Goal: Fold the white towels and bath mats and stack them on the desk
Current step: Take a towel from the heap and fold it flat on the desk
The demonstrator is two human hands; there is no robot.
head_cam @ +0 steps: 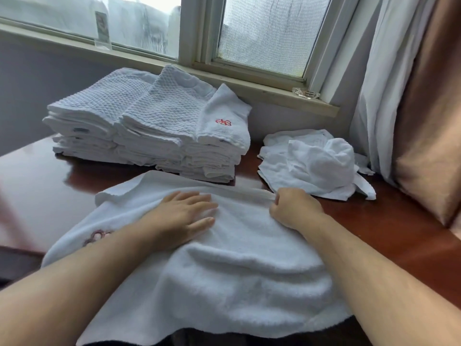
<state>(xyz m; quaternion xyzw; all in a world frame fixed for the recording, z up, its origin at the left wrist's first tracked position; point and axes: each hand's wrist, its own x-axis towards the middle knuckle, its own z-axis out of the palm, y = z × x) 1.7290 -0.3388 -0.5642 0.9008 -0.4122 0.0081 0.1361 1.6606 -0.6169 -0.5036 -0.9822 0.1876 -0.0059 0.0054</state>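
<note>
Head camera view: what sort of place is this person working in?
Probably a hotel guest room: a stack of matching folded white towels, one with a red embroidered logo, on a polished wooden desk beside a window with a heavy brown curtain.

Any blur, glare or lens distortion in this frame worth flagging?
Head view: soft daylight from the window, no hard shadows; head view: pale glare on the desk at left; head view: the left hand is slightly smeared, the right hand pinching the towel looks sharper; head view: the wide lens bows the window sill.
</note>
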